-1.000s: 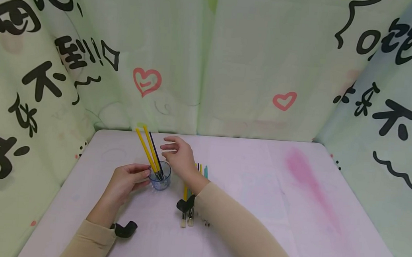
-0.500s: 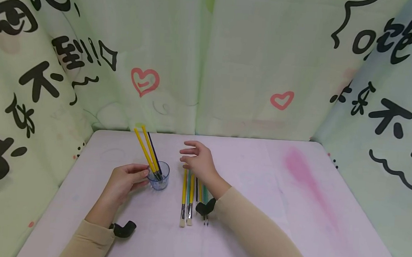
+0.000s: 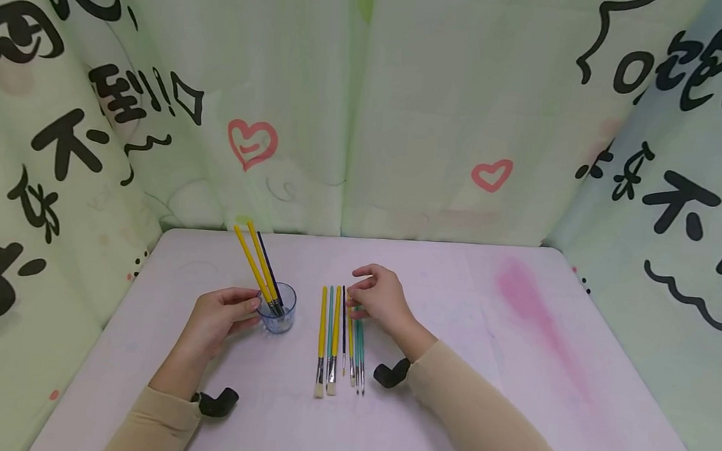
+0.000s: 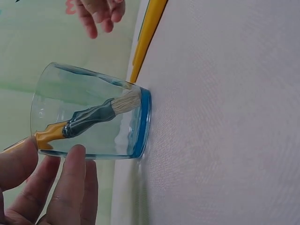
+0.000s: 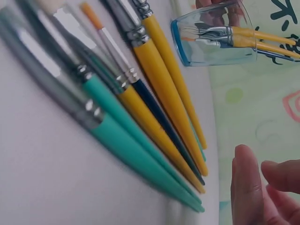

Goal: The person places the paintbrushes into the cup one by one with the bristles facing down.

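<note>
Rightward, away from the small transparent tumbler with a blue base [image 3: 279, 322], the bare right hand [image 3: 383, 300] has shifted to the far ends of a row of slim paintbrushes with yellow, teal and dark handles [image 3: 336, 321], uncovering more of them. Its fingers are loosely bent and released; the right wrist view shows them apart from the handles.

The bare left hand [image 3: 222, 317] stays where it was, fingers and thumb grasping the tumbler's side, probably because the long leaning handles could tip so light a vessel. Inside, two yellow-handled paintbrushes [image 3: 249, 256] and one dark-handled paintbrush [image 3: 269, 264] stand bristles down, leaving their handles free above the rim, and look unchanged.

On the pale pink worktop [image 3: 455, 316], the row lies bristles toward the person, side by side, which likely makes each handle easy to single out.
</note>
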A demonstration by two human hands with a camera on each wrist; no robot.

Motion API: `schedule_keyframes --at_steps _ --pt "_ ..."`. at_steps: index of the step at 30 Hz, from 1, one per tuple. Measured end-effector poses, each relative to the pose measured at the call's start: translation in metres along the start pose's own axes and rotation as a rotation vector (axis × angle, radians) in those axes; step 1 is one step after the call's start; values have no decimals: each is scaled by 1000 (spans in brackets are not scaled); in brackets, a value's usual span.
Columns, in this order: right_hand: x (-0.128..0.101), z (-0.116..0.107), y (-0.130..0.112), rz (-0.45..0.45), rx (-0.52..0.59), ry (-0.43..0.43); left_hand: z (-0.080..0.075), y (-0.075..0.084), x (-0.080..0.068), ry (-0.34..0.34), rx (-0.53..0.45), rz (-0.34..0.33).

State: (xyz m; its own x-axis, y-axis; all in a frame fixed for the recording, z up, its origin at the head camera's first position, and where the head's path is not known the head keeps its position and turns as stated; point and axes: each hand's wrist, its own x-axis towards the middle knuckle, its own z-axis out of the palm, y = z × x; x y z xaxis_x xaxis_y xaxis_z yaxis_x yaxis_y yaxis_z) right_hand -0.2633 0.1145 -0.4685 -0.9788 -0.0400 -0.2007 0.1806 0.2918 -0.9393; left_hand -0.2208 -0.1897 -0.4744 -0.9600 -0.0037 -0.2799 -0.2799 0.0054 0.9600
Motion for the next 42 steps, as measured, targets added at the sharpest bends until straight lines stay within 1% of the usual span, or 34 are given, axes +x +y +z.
schedule_keyframes --at_steps 4,9,12,16,23,31,38,42 --pt "-5 -6 4 36 -115 26 0 1 0 3 -2 -1" --pt "-10 -9 12 64 -235 34 1 1 -2 6 6 1" --pt "-12 -8 15 74 -278 37 0 1 -1 10 16 -2" --pt "-15 -5 19 93 -307 29 0 2 0 11 23 -4" --pt "-16 -2 23 87 -391 35 0 2 0 13 34 0" --pt "-13 -1 21 84 -512 61 0 1 -1 23 36 -15" --pt "-14 6 17 21 -645 99 0 1 -2 30 38 -26" --pt "-14 6 15 30 -670 98 1 1 -2 29 46 -24"
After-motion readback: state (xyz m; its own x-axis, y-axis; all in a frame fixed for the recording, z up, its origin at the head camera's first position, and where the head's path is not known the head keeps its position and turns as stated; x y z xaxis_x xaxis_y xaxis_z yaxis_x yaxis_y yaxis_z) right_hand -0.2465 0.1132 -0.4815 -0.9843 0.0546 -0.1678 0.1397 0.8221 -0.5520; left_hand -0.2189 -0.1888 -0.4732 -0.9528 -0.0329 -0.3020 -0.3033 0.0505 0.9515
